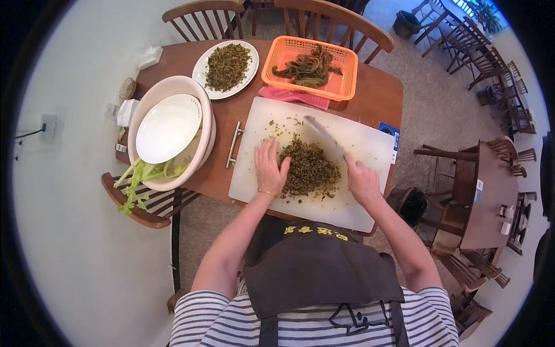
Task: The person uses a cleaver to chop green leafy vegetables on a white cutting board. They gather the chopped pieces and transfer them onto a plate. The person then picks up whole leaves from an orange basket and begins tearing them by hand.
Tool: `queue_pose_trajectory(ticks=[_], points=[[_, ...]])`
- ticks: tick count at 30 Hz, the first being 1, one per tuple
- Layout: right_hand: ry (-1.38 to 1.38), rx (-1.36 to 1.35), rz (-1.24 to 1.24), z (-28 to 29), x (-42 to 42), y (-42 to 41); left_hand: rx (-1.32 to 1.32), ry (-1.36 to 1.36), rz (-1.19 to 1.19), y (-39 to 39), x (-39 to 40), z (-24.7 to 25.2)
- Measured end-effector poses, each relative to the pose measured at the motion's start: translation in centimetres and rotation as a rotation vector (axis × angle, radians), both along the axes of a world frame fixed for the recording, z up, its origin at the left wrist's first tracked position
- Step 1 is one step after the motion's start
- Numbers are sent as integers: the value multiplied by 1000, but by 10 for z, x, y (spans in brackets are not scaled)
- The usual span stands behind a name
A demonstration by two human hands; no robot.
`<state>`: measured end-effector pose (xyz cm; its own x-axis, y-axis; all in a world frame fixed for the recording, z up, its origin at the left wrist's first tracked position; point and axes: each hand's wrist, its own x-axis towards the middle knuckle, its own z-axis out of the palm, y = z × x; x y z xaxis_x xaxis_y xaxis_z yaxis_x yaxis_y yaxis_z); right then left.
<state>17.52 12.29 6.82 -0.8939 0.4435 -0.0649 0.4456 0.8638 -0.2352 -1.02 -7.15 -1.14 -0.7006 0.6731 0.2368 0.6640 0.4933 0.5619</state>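
Observation:
A heap of finely chopped dark green pickled vegetable lies on a white plastic cutting board. At the heap's left edge rests my left hand, fingers pointing away from me and thumb against the chopped bits. My right hand grips the handle of a kitchen knife to the right of the heap. The blade slants up and left, past the heap's far right side. Loose scraps are scattered on the board beyond and below the heap.
Behind the board stand an orange plastic basket of uncut pickled greens, a pink cloth and a white plate of chopped greens. At left, a tub holds a white dish and celery. Wooden chairs border the table.

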Motion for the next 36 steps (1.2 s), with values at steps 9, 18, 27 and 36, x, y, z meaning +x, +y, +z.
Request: queue_pose_trajectory(ticks=[9,18,27,36], points=[[107,-146,-127,13,31,-39,-156,15,-420,34,-76,-3],[148,-258,-837,11,73,-114,-18,-66,-434,7,-23,0],[312,-485,-942,-11,-41,-192,162,-229,-490,38,3,-1],[702,-1377,-1231,0,-49,-178,277,-367,-475,52,14,20]])
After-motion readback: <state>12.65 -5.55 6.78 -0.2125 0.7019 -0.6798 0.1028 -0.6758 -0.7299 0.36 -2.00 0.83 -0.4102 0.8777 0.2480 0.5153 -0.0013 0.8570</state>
